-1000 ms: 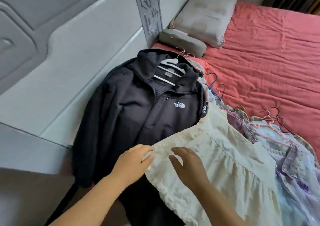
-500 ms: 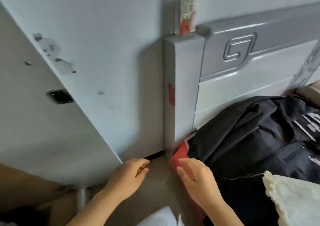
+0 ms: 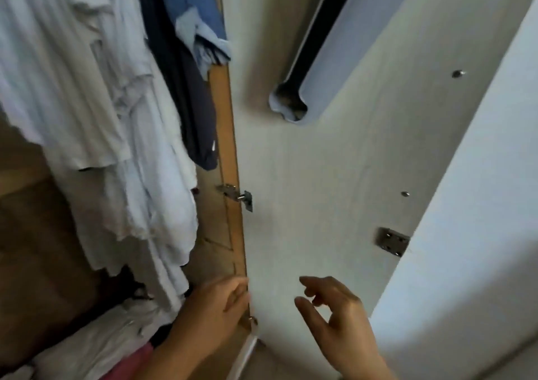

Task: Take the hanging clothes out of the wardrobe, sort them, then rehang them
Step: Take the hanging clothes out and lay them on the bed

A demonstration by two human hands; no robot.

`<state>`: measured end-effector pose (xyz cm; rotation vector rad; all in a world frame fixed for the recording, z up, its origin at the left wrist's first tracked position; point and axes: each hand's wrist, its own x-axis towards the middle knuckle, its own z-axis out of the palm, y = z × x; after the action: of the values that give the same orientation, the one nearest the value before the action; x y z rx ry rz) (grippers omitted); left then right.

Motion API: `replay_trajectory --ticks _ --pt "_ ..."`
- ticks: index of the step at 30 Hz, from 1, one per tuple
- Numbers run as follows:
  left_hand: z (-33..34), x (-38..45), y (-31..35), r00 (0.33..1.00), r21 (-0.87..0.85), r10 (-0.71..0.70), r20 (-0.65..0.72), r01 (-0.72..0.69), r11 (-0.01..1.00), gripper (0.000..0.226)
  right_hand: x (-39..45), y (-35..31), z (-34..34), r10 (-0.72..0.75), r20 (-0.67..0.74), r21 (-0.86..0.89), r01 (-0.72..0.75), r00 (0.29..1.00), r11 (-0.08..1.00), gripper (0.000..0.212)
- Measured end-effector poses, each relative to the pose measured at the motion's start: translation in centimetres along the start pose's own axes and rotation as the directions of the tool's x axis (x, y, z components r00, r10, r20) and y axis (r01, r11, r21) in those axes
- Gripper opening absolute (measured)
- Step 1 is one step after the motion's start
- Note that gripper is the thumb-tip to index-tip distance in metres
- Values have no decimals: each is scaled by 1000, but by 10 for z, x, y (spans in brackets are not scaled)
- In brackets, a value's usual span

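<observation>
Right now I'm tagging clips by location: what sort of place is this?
Most likely a bedroom wardrobe with its door open: white clothes and a dark garment hang inside, and a metal hinge joins the white door to the wooden frame.

Open white door [image 3: 320,175] with metal hinge [image 3: 237,196], pale wall [image 3: 480,205].

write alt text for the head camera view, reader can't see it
Two bare hands reach toward an open wardrobe: the left hand at the wooden side panel, the right hand open in front of the white door. White garments and a dark and blue garment hang inside at left.
</observation>
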<state>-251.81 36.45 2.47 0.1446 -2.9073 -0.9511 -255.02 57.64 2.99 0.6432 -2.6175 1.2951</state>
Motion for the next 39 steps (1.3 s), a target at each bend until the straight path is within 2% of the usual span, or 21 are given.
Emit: replay_trajectory --ticks 3,5,8,11,16,21,23,25,28,33,39 --pt "-41 -4 -6 982 -12 -61 -177 60 998 31 43 -35 6 -181 34 29 180 983 983 34" --pt "-67 -9 -9 953 -22 -107 -284 105 994 31 69 -60 9 -306 76 59 302 949 952 31" --pt "-105 -10 -10 894 -32 -124 -430 122 992 30 107 -97 9 -426 92 113 416 900 902 39" --pt "-148 -7 -9 816 -22 -90 -571 94 995 27 144 -137 4 -533 53 160 520 844 839 26" --pt "-224 25 7 693 27 5 -721 21 999 27 204 -214 -9 -612 -109 236 619 783 749 29" --pt "-296 63 7 586 32 61 -808 -59 998 54 256 -284 -10 -636 -205 299 667 744 683 23" --pt "-322 80 4 562 63 92 -822 -71 995 45 275 -310 -6 -648 -236 285 690 724 666 24" --pt "-350 96 -1 567 94 123 -814 -80 992 37 297 -338 0 -660 -257 267 709 705 653 25" --pt "-389 121 -10 563 160 197 -803 -115 980 38 332 -377 5 -677 -303 217 740 671 637 28" --pt "-451 159 -22 536 191 237 -810 -142 971 42 385 -431 1 -702 -382 77 777 601 624 34" --pt "-510 203 -33 475 255 309 -824 -177 951 51 441 -491 11 -787 -348 -213 774 510 596 45"
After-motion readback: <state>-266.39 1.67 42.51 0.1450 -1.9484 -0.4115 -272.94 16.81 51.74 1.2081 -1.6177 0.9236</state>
